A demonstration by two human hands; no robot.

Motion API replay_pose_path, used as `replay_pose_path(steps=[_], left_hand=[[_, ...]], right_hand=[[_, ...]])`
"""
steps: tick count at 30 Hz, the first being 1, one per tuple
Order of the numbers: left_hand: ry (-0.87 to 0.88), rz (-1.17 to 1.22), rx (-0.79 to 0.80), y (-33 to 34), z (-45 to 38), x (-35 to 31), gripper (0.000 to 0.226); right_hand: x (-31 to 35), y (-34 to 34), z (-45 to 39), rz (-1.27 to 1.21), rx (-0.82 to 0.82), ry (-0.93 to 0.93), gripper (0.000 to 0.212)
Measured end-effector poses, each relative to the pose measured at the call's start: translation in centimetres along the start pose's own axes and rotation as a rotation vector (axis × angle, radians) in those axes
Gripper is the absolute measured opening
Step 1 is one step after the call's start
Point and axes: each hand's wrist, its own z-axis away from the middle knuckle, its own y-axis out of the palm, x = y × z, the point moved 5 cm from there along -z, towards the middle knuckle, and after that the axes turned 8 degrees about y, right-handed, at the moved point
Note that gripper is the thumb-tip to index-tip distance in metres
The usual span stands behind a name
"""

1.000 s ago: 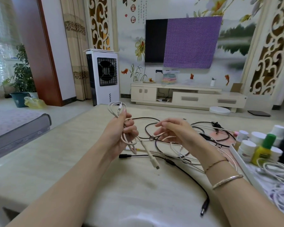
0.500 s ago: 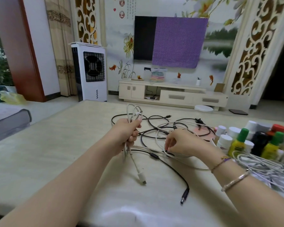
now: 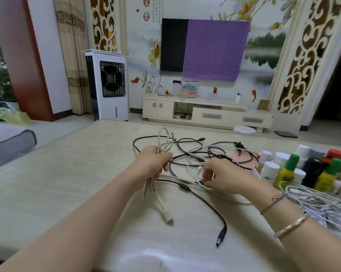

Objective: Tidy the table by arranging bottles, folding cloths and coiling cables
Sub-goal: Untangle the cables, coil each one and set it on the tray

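Hands working cables on a pale table [image 3: 53,183] in a living room: you are gripping a bundled white cable [image 3: 161,146] in your left hand [image 3: 153,163] while your right hand [image 3: 222,176] is pinching another white cable [image 3: 193,165] down on the tabletop.

Fingers of your left hand are curling round the loops, with the plug end [image 3: 168,217] hanging below your fist; black cables [image 3: 205,152] are lying tangled beyond both hands, one black lead [image 3: 207,203] trailing towards you. Bottles [image 3: 287,171] are standing at the table's right, just beside more white cords [image 3: 319,203]. Behind, a white air cooler [image 3: 108,85] is standing left of a low cabinet [image 3: 207,112], under a television [image 3: 173,45] half draped in purple cloth [image 3: 214,50].
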Motion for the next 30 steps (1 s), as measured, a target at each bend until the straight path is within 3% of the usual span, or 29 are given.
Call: replay_pose_path(steps=[5,10,16,20,23,26,30], left_hand=[[0.003,-0.100,0.064,1.4,-0.2,0.5,0.010],[-0.024,-0.170,0.101,2.4,-0.4,1.4,0.020],[0.012,0.029,0.064,2.9,0.0,0.4,0.022],[-0.004,0.151,0.042,2.8,0.5,0.0,0.029],[0.001,0.194,0.042,2.8,0.7,-0.1,0.020],[-0.014,0.199,0.019,2.6,0.6,-0.1,0.008],[-0.135,0.296,-0.011,2.9,0.3,0.1,0.005]], right_hand=[[-0.6,0.5,-0.2,0.007,-0.062,0.044,0.010],[-2.0,-0.6,0.0,-0.463,-0.167,0.160,0.009],[-0.3,-1.8,0.6,-0.944,-0.189,0.151,0.011],[1.1,-1.8,0.2,-1.050,-0.218,0.115,0.011],[1.8,-1.1,-0.1,-1.134,-0.230,0.105,0.009],[1.8,-0.4,-0.2,-1.369,-0.157,0.098,0.012],[2.4,0.8,0.0,-1.971,0.182,0.105,0.016]])
